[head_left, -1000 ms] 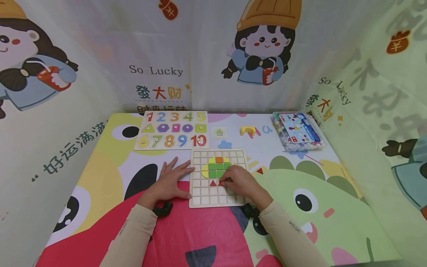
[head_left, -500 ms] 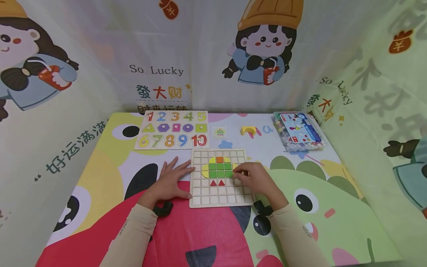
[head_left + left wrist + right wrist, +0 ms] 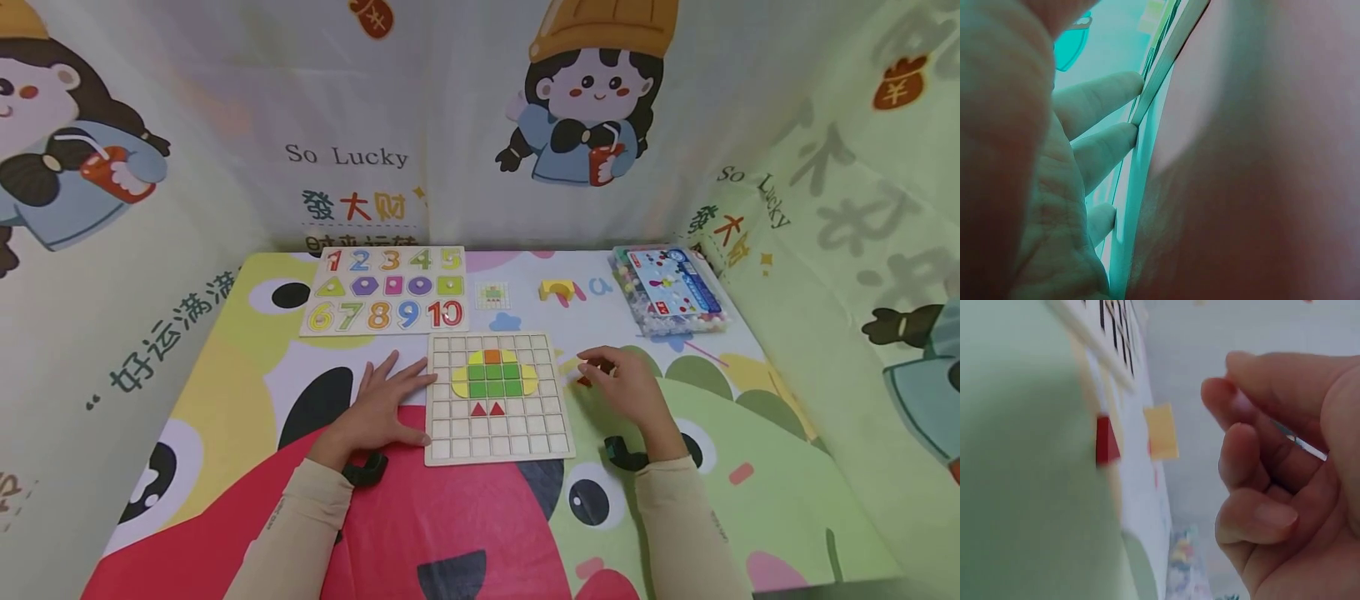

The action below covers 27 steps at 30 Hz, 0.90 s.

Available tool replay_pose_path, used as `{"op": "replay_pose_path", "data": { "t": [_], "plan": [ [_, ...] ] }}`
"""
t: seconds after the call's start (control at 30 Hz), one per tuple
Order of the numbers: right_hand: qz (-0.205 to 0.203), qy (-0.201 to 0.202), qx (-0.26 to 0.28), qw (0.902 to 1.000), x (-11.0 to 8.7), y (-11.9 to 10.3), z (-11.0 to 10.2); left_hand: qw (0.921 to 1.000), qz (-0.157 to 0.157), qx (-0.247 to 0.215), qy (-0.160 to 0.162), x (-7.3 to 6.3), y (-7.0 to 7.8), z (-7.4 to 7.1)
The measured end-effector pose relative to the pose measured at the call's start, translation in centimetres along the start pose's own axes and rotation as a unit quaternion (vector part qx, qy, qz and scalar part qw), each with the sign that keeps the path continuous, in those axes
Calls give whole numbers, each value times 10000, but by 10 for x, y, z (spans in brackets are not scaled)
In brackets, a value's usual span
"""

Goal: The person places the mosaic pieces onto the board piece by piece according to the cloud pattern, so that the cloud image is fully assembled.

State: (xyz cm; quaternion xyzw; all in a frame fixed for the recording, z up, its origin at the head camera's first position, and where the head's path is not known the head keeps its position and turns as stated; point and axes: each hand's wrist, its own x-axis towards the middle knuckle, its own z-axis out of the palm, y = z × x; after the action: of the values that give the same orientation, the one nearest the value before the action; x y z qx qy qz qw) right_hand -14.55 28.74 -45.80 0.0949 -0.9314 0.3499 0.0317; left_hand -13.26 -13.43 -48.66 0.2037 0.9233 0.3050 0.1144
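A square wooden grid board (image 3: 459, 447) lies before me. On it, green squares (image 3: 493, 388), yellow rounded pieces (image 3: 458, 377) and an orange square (image 3: 492, 357) form one shape, and two red triangles (image 3: 478, 409) sit below. My left hand (image 3: 378, 410) spreads its fingers along the board's left edge, fingertips (image 3: 1125, 84) right at its side in the left wrist view. Off the board's right side, my right hand (image 3: 626, 387) hovers with loosely bent fingers, holding nothing. A loose red triangular block (image 3: 1106, 440) lies on the mat below those fingers, partly hidden in the head view.
Behind the board lie a number-and-shape puzzle (image 3: 390, 288) and a small pattern card (image 3: 492, 295). A yellow arch block (image 3: 557, 289) stands farther right, beside a clear box (image 3: 667, 292) of colourful pieces. Fabric printed with cartoons encloses the table.
My right hand has let go of the second red triangle on the board and moved right, off the board, to the loose red block. The left hand has stayed in place.
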Motion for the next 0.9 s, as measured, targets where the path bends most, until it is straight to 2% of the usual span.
{"op": "replay_pose_path", "data": {
  "t": [0.1,0.17,0.37,0.5,0.9],
  "plan": [
    [26,149,-201,9997,2,9,-5,10000,19,1,34,-1,0,-2],
    [104,110,-243,9996,3,15,-7,10000,26,1,48,-1,1,-3],
    [321,-395,-173,9986,6,25,-3,10000,19,5,39,0,1,-4],
    [387,-610,-290,9970,6,25,1,10000,23,31,22,0,0,-3],
    [642,-630,-352,9953,3,20,6,10000,34,6,-22,0,1,-3]
  ]
}}
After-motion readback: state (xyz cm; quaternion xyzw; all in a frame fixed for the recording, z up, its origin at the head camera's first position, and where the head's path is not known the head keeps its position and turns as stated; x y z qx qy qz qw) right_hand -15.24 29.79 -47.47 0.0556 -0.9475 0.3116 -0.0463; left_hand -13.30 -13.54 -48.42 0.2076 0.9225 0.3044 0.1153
